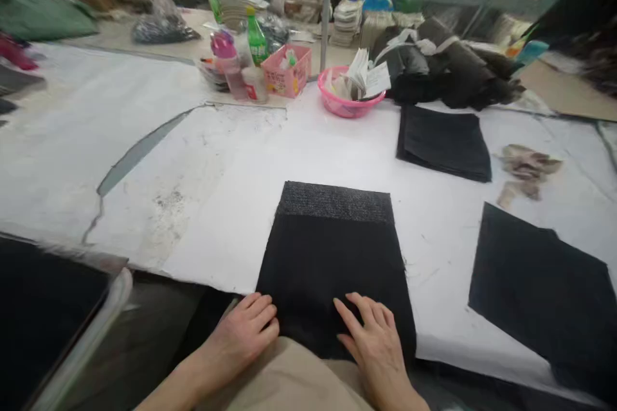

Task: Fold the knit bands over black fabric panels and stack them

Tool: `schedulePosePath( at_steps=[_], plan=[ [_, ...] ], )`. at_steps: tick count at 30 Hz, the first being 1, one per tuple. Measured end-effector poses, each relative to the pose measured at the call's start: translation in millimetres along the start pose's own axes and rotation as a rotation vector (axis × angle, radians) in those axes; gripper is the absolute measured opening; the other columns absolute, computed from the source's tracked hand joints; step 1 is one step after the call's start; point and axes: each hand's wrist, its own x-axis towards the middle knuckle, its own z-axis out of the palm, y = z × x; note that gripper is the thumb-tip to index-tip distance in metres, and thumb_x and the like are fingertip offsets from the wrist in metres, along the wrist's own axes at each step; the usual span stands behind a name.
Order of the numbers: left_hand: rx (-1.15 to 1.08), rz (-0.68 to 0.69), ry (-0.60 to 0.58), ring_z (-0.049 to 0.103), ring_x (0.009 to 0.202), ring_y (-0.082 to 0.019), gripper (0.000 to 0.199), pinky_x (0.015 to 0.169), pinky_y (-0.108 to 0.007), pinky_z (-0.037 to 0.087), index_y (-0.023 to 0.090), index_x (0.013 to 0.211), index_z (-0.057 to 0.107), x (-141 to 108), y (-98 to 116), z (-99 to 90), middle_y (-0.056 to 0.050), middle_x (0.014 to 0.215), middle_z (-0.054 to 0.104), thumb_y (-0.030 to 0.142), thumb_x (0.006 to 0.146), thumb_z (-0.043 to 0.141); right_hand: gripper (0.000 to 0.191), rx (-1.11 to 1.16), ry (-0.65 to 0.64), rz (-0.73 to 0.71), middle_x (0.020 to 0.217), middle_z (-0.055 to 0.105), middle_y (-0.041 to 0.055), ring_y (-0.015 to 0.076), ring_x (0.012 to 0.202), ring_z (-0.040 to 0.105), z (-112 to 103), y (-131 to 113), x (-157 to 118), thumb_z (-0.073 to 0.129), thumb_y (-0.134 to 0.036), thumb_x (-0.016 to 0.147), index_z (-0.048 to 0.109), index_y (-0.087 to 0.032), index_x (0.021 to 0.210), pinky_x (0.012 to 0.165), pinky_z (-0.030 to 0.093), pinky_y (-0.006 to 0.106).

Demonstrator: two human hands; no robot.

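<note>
Ideally, the black cloth point(337, 260), lying over the surface point(231, 205)'s near edge, is kept flat under the right hand point(378, 337), fingers spread; the left hand point(243, 331), fingers together, meets its left side, pinch unclear.

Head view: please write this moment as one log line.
cloth: on table, speckled band at far end; left hand: at cloth's left edge; right hand: on cloth
</note>
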Motion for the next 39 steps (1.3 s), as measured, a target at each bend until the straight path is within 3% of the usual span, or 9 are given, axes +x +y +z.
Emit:
schedulePosePath(
  at_steps=[3, 6, 10, 14, 20, 24, 27, 32, 39],
  plan=[
    [0.014, 0.002, -0.106, 0.056, 0.095, -0.022, 0.010, 0.092, -0.042, 0.043, 0.016, 0.084, 0.059, -3.6, -1.3, 5.3, -0.006, 0.093, 0.063, 0.007, 0.087, 0.056, 0.068, -0.015, 0.018, -0.029, 0.135, 0.056, 0.0033, 0.0255, 0.126, 0.050, -2.6, 1.7, -2.6, 0.075, -0.015, 0.075, 0.053, -0.035, 0.135, 0.107, 0.037, 0.043],
    [-0.020, -0.057, -0.109, 0.057, 0.089, -0.020, 0.010, 0.088, -0.040, 0.045, 0.017, 0.085, 0.061, 3.4, 3.2, -1.5, -0.005, 0.088, 0.062, 0.008, 0.088, 0.056, 0.065, -0.043, 0.007, -0.051, 0.143, 0.048, 0.0058, 0.0265, 0.135, 0.041, -3.5, 4.1, -1.0, 0.070, -0.015, 0.079, 0.050, -0.034, 0.138, 0.113, 0.032, 0.046],
    [-0.032, -0.104, -0.016, 0.050, 0.119, -0.027, 0.033, 0.101, -0.044, 0.040, 0.020, 0.124, 0.056, 31.7, 10.5, -6.8, -0.010, 0.124, 0.057, 0.023, 0.091, 0.060, 0.057, -0.090, 0.012, -0.099, 0.142, 0.049, 0.0066, 0.0254, 0.134, 0.042, -0.2, 8.5, 5.5, 0.063, -0.014, 0.084, 0.051, -0.033, 0.137, 0.112, 0.034, 0.045],
    [0.107, -0.005, 0.034, 0.052, 0.116, -0.024, 0.037, 0.097, -0.041, 0.043, 0.019, 0.130, 0.052, 52.7, 3.8, 16.4, -0.008, 0.124, 0.058, 0.018, 0.093, 0.055, 0.046, -0.110, 0.080, -0.155, 0.128, 0.058, 0.0057, 0.0220, 0.124, 0.050, 3.8, 15.8, 6.9, 0.054, -0.011, 0.088, 0.057, -0.032, 0.130, 0.107, 0.039, 0.041],
    [0.213, 0.128, 0.166, 0.057, 0.105, -0.022, 0.036, 0.087, -0.037, 0.047, 0.021, 0.128, 0.054, 40.5, 0.7, 46.8, -0.009, 0.112, 0.061, 0.015, 0.092, 0.053, 0.043, -0.098, 0.111, -0.196, 0.119, 0.061, 0.0065, 0.0210, 0.117, 0.053, -0.3, 27.6, -13.8, 0.046, -0.011, 0.093, 0.058, -0.030, 0.129, 0.104, 0.040, 0.041],
    [0.051, 0.217, 0.141, 0.059, 0.091, -0.016, 0.030, 0.081, -0.032, 0.048, 0.021, 0.122, 0.057, 31.6, 17.2, 40.9, -0.006, 0.101, 0.063, 0.017, 0.093, 0.055, 0.044, -0.057, 0.122, -0.233, 0.116, 0.061, 0.0055, 0.0187, 0.115, 0.054, -14.1, 32.9, -26.9, 0.041, -0.008, 0.094, 0.060, -0.030, 0.127, 0.105, 0.041, 0.041],
    [-0.104, 0.237, 0.100, 0.059, 0.099, -0.016, 0.025, 0.093, -0.034, 0.046, 0.021, 0.118, 0.059, 30.1, 20.8, 28.3, -0.004, 0.101, 0.064, 0.019, 0.093, 0.056, 0.040, -0.026, 0.014, -0.248, 0.121, 0.059, 0.0070, 0.0220, 0.120, 0.052, -31.5, 36.6, -26.2, 0.048, -0.012, 0.092, 0.059, -0.028, 0.127, 0.106, 0.041, 0.046],
    [-0.068, -0.067, 0.011, 0.044, 0.129, -0.033, 0.062, 0.105, -0.049, 0.038, 0.021, 0.137, 0.049, 34.1, 3.2, 18.6, -0.014, 0.136, 0.052, 0.046, 0.083, 0.069, 0.025, 0.123, -0.204, -0.194, 0.120, 0.059, 0.0064, 0.0213, 0.110, 0.057, -56.9, 30.7, -2.9, 0.058, -0.027, 0.092, 0.061, -0.027, 0.117, 0.089, 0.052, 0.038],
    [-0.019, -0.006, -0.104, 0.048, 0.123, -0.033, 0.071, 0.101, -0.047, 0.039, 0.020, 0.140, 0.045, 35.2, -8.7, 21.9, -0.015, 0.135, 0.053, 0.047, 0.080, 0.072, 0.015, 0.286, -0.295, 0.029, 0.096, 0.068, -0.0027, 0.0128, 0.080, 0.065, -57.0, -4.2, 66.3, 0.052, -0.025, 0.096, 0.063, -0.028, 0.105, 0.069, 0.052, 0.027]
  ],
)
